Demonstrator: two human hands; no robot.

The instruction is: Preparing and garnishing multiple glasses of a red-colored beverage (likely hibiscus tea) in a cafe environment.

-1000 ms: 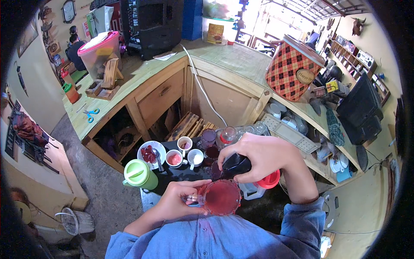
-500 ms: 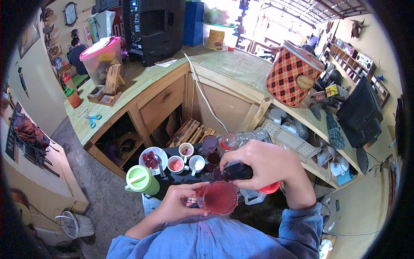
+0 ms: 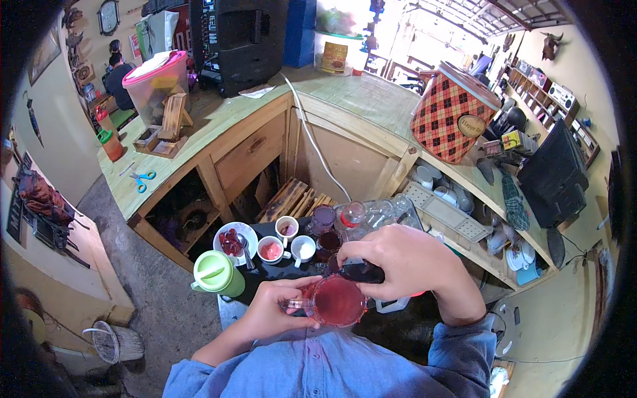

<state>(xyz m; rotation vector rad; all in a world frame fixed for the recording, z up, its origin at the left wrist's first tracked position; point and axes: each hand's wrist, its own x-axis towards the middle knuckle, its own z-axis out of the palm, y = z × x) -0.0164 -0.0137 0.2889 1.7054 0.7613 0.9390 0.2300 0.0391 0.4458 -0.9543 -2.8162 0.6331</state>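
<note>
Close to my chest, my left hand [image 3: 279,306] grips a clear glass mug [image 3: 339,302] of red liquid at its handle side. My right hand [image 3: 415,262] is closed around a glossy black object [image 3: 363,270] whose kind I cannot make out; it sits just over the mug's far right rim. Beyond the mug stand glasses of dark red drink [image 3: 328,243]. To their left are a cup with pink contents [image 3: 271,250], a white cup with white contents [image 3: 303,249], and a cup with brownish residue [image 3: 286,228]. A plate [image 3: 251,233] carries dark red jelly-like pieces and a spoon [image 3: 248,255].
A green lidded pitcher [image 3: 217,273] stands at the dark table's left edge. Clear glasses [image 3: 379,212] cluster at its far right. Wooden counters surround it, bearing scissors [image 3: 142,180], a plaid cooler [image 3: 454,113] and a black speaker [image 3: 240,46]. A person [image 3: 119,83] sits far left.
My right hand has shifted slightly toward me and to the right, covering most of the red lid beneath it. The mug stays in my left hand, nearly in place.
</note>
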